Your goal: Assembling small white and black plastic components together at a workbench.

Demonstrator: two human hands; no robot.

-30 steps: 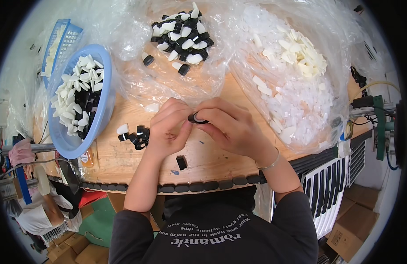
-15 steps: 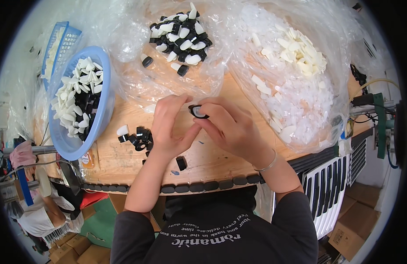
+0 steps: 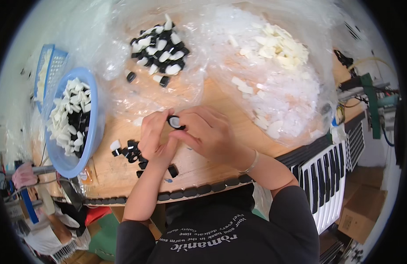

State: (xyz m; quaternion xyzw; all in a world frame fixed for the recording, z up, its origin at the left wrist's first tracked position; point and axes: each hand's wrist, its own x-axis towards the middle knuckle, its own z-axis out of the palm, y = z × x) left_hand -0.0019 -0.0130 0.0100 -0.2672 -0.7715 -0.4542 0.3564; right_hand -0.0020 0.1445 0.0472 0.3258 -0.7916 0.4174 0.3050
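Near the middle of the table, a small oval black cap [image 3: 176,124] with a whitish centre sits between my two hands. My right hand [image 3: 208,134] pinches it from the right with thumb and forefinger. From the left, my left hand [image 3: 154,137] closes in, its forefinger at the cap's upper edge and its thumb by the right thumb. Its other fingers are partly hidden. Several loose black caps [image 3: 132,152] lie left of my left wrist, one with a white piece [image 3: 115,144] in it. Another black cap [image 3: 173,170] lies between my forearms.
A blue basin [image 3: 92,132] of white and black pieces stands at left, a blue basket [image 3: 58,59] behind it. Clear plastic sheeting carries a pile of black-and-white pieces [image 3: 161,48] and cream pieces [image 3: 282,46]. Black pads [image 3: 203,189] line the table's front edge.
The whole view has shifted, so the table's contents appear farther left and mostly lower. My left forefinger has come up against the black cap, which stays in my right hand's pinch.
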